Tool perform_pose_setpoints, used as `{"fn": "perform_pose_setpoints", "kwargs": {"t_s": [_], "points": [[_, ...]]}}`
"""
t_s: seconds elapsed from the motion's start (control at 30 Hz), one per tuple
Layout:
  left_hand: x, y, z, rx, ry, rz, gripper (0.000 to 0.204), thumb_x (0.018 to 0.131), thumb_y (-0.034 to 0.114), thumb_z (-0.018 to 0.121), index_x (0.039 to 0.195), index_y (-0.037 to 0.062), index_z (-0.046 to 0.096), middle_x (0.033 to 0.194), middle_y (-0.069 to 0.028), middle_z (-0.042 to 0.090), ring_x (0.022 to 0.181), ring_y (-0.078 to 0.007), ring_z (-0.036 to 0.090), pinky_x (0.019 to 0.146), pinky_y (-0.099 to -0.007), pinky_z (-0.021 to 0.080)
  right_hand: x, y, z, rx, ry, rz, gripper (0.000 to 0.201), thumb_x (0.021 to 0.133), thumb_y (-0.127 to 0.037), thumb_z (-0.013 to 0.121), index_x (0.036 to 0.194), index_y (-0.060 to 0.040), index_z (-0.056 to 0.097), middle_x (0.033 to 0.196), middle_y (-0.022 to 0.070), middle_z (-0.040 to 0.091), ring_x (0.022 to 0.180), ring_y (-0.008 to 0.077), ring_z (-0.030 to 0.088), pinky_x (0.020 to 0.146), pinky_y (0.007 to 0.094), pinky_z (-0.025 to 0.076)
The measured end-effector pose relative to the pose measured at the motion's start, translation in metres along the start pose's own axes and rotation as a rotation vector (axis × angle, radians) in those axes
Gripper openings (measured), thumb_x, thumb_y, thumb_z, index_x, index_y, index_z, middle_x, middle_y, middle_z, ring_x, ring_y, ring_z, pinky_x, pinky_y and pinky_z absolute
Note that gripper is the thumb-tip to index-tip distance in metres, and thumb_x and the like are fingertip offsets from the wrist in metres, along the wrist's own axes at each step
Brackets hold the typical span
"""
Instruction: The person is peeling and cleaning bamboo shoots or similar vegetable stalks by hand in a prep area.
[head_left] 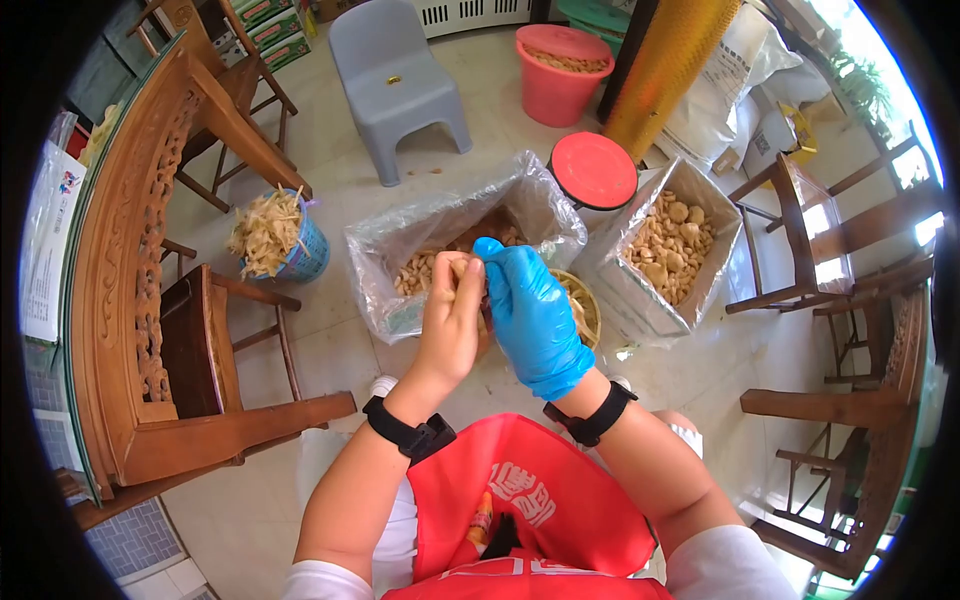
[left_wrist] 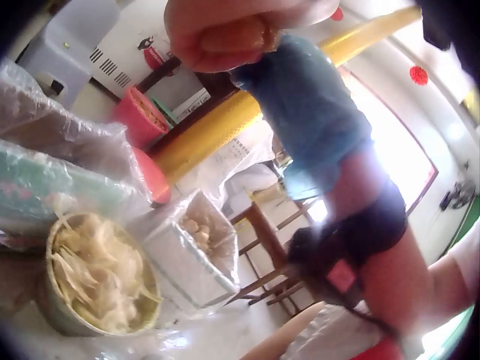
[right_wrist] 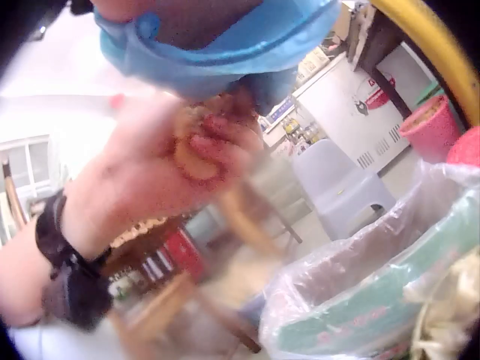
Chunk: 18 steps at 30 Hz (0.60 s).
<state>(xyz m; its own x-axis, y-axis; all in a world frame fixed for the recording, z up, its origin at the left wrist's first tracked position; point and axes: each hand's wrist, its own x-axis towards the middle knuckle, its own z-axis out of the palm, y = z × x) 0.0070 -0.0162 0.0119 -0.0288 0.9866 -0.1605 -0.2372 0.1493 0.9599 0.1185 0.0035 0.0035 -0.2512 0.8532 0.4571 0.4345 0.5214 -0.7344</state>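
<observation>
In the head view my bare left hand [head_left: 450, 325] holds a tan elongated piece [head_left: 460, 268] against its fingers and palm. The left wrist view shows this piece [left_wrist: 232, 36] as smooth and orange-tan. My right hand [head_left: 538, 318] wears a blue glove and meets the left at the piece, its fingers curled and its thumb across the top. Inside the glove's grip the view is hidden. Below both hands is a plastic-lined box [head_left: 375, 240] with tan pieces in it. A round basket [left_wrist: 49, 281] of pale thin peelings [left_wrist: 101, 274] stands close beside it.
A second lined box [head_left: 612, 262] of tan lumps stands to the right, near a red-lidded bucket [head_left: 592, 170]. A blue basket [head_left: 312, 250] of pale peelings is at the left. A grey plastic chair [head_left: 395, 85], wooden chairs [head_left: 800, 235] and a carved table [head_left: 115, 290] surround the area.
</observation>
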Motion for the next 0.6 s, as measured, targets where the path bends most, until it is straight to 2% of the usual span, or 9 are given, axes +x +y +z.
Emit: {"fn": "perform_pose_setpoints", "kwargs": {"t_s": [0.07, 0.1, 0.13, 0.23, 0.3, 0.4, 0.47, 0.53, 0.6], "points": [[0.005, -0.017, -0.001, 0.117, 0.049, 0.219, 0.014, 0.099, 0.022, 0.043, 0.096, 0.0084, 0.04, 0.076, 0.0022, 0.04, 0.061, -0.0036, 0.038, 0.051, -0.0197, 0.036, 0.0, 0.007, 0.006, 0.235, 0.12, 0.06, 0.012, 0.09, -0.005, 0.053, 0.1, 0.0002, 0.052, 0.091, 0.0187, 0.056, 0.076, 0.0332, 0.056, 0.064, 0.0363, 0.047], [0.006, -0.019, -0.006, 0.212, 0.023, 0.221, 0.013, 0.101, 0.024, 0.037, 0.101, 0.0118, 0.042, 0.072, 0.0012, 0.044, 0.05, -0.005, 0.039, 0.044, -0.0212, 0.034, 0.002, 0.006, 0.007, 0.26, 0.146, 0.131, 0.006, 0.092, -0.005, 0.052, 0.092, 0.0007, 0.051, 0.091, 0.0189, 0.06, 0.072, 0.0292, 0.057, 0.065, 0.0347, 0.046], [0.004, -0.02, -0.007, 0.213, 0.023, 0.22, 0.013, 0.101, 0.024, 0.037, 0.101, 0.0118, 0.042, 0.072, 0.0012, 0.044, 0.05, -0.005, 0.039, 0.044, -0.0212, 0.034, 0.002, 0.003, 0.006, 0.26, 0.146, 0.132, 0.006, 0.092, -0.005, 0.052, 0.092, 0.0007, 0.051, 0.091, 0.0189, 0.06, 0.072, 0.0292, 0.057, 0.065, 0.0347, 0.046], [-0.001, -0.014, -0.006, 0.276, 0.02, 0.214, 0.01, 0.1, 0.021, 0.037, 0.101, 0.0115, 0.041, 0.074, -0.0002, 0.044, 0.057, -0.0064, 0.042, 0.051, -0.0219, 0.038, 0.003, 0.001, 0.003, 0.39, 0.122, 0.357, 0.01, 0.093, -0.009, 0.05, 0.091, 0.0004, 0.052, 0.088, 0.0158, 0.063, 0.067, 0.022, 0.057, 0.063, 0.0337, 0.047], [-0.004, -0.007, -0.002, 0.138, -0.074, 0.19, 0.009, 0.099, 0.019, 0.039, 0.1, 0.0107, 0.041, 0.075, -0.0007, 0.044, 0.06, -0.0079, 0.045, 0.055, -0.0229, 0.041, 0.006, 0.01, 0.002, 0.62, 0.152, 0.583, 0.014, 0.094, -0.013, 0.048, 0.091, 0.0005, 0.053, 0.088, 0.0129, 0.066, 0.066, 0.0157, 0.055, 0.061, 0.0314, 0.046], [-0.006, -0.003, 0.0, 0.27, -0.099, 0.225, 0.009, 0.099, 0.019, 0.04, 0.099, 0.0099, 0.041, 0.075, -0.0007, 0.044, 0.06, -0.0087, 0.047, 0.054, -0.0229, 0.041, 0.012, 0.005, -0.01, 0.589, 0.085, 0.608, 0.015, 0.095, -0.015, 0.048, 0.092, -0.002, 0.055, 0.095, 0.0061, 0.065, 0.077, 0.0112, 0.055, 0.065, 0.0261, 0.048], [-0.004, -0.003, -0.002, 0.198, -0.067, 0.125, 0.012, 0.098, 0.021, 0.044, 0.098, 0.009, 0.042, 0.075, -0.0008, 0.045, 0.061, -0.0087, 0.048, 0.055, -0.0228, 0.042, 0.01, 0.012, -0.007, 0.546, 0.081, 0.585, 0.015, 0.094, -0.015, 0.049, 0.092, -0.0008, 0.056, 0.092, 0.0066, 0.065, 0.074, 0.0109, 0.055, 0.065, 0.0264, 0.048], [0.002, -0.007, -0.006, 0.16, 0.088, 0.091, 0.017, 0.096, 0.025, 0.049, 0.098, 0.0076, 0.046, 0.076, -0.0015, 0.049, 0.062, -0.0083, 0.049, 0.054, -0.0229, 0.042, 0.01, 0.015, -0.008, 0.336, 0.107, 0.423, 0.013, 0.091, -0.011, 0.051, 0.092, 0.0006, 0.055, 0.084, 0.0168, 0.064, 0.065, 0.0237, 0.058, 0.062, 0.0354, 0.047], [0.005, -0.004, -0.01, 0.179, 0.067, 0.042, 0.021, 0.094, 0.027, 0.054, 0.099, 0.0063, 0.049, 0.079, -0.002, 0.053, 0.064, -0.008, 0.051, 0.054, -0.0225, 0.042, 0.01, 0.016, -0.012, 0.293, 0.054, 0.34, 0.011, 0.091, -0.01, 0.052, 0.092, 0.0006, 0.055, 0.083, 0.0179, 0.063, 0.066, 0.0268, 0.058, 0.062, 0.0355, 0.047]]}}
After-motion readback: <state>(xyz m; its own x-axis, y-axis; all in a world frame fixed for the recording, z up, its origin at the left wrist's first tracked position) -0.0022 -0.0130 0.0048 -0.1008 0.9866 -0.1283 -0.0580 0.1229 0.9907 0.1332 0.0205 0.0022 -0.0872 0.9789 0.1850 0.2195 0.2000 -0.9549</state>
